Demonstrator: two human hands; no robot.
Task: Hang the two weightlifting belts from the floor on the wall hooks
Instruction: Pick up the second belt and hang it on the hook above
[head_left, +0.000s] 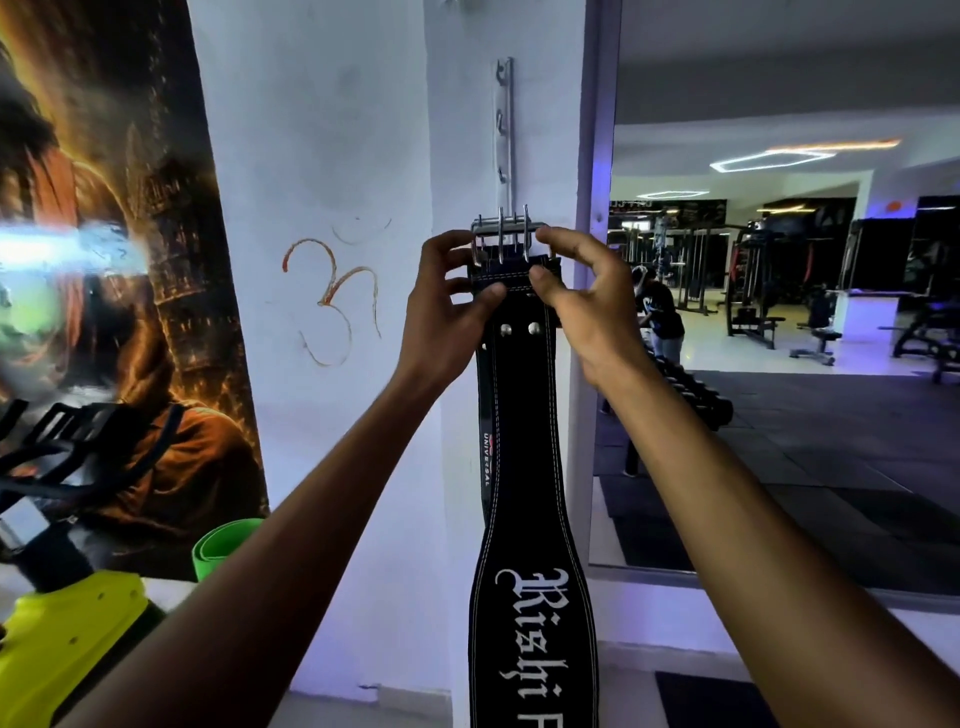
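Black belt (524, 415) pinched near its buckle (506, 236) by both raised hands, seemingly hooked.

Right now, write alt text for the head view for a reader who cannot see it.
Two bare hands, left hand and right hand, hold the metal buckle of a black weightlifting belt against a white wall, just below a vertical hook rack. A second belt shows behind it. A mirror on the right reflects gym machines.
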